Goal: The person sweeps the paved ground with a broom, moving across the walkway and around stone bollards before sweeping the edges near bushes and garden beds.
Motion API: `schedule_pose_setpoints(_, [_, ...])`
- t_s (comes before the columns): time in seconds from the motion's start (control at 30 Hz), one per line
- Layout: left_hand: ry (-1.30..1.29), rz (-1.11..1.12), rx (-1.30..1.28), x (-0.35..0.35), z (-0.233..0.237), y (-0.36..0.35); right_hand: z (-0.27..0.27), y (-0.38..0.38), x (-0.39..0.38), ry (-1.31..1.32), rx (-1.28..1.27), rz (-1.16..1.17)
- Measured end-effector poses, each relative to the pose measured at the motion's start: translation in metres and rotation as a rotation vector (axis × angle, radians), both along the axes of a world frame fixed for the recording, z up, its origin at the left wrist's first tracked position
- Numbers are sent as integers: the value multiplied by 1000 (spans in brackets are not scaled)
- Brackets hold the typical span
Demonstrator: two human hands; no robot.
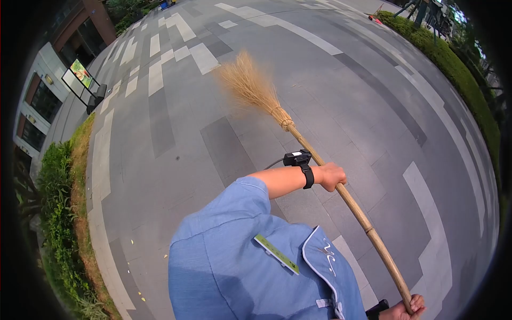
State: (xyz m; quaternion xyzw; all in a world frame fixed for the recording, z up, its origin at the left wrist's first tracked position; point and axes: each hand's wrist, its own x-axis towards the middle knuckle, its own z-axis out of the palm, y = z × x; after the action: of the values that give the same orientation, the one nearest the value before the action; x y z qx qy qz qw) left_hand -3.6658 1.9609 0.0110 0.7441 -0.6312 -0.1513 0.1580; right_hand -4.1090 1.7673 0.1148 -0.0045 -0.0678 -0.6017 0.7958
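Note:
A long broom (pixel 368 226) with a bamboo handle runs diagonally from the lower right up to the middle of the view. Its straw bristles (pixel 250 82) fan out over the paving and are blurred at the edges. My left hand (pixel 333 176) is closed around the middle of the handle, a black strap with a small device (pixel 297 158) on that wrist. Near the handle's end, at the bottom right, my right hand (pixel 409 309) is wrapped round it, partly cut off by the frame. A blue short-sleeved shirt with a green badge (pixel 276 254) covers my torso.
Grey and pale paving (pixel 181 176) spreads around me. Green shrubs (pixel 57 197) border it on the left, a hedge (pixel 453 56) on the right. A sign stand (pixel 81 74) stands by a building at upper left. Small yellow leaves (pixel 141 295) lie at lower left.

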Motion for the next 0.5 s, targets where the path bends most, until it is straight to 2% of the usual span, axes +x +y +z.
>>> schedule_pose_setpoints(0.07, [-24,-43,-14,49,-15,-18,-2,32,29,74,-75,-76])
schedule_pose_setpoints(0.13, [-90,0,-29,96,-45,-35,21,105,111,740,-428,-377])
schedule_pose_setpoints(0.2, [-181,48,-87,146,-74,-39,-1,135,163,800,-477,-358])
schedule_pose_setpoints(0.23, [-190,90,-53,170,-79,-35,-6,156,202,936,-448,-409])
schedule_pose_setpoints(0.3, [-162,189,87,217,-104,-31,-14,196,279,1023,-311,-441])
schedule_pose_setpoints(0.33, [-181,223,79,241,-116,-26,-17,204,305,1057,-348,-436])
schedule_pose_setpoints(0.43, [-170,253,145,245,-125,-12,-6,196,324,1089,-361,-360])
schedule_pose_setpoints(0.5, [-95,325,88,258,-139,18,-3,183,359,1079,-403,-269])
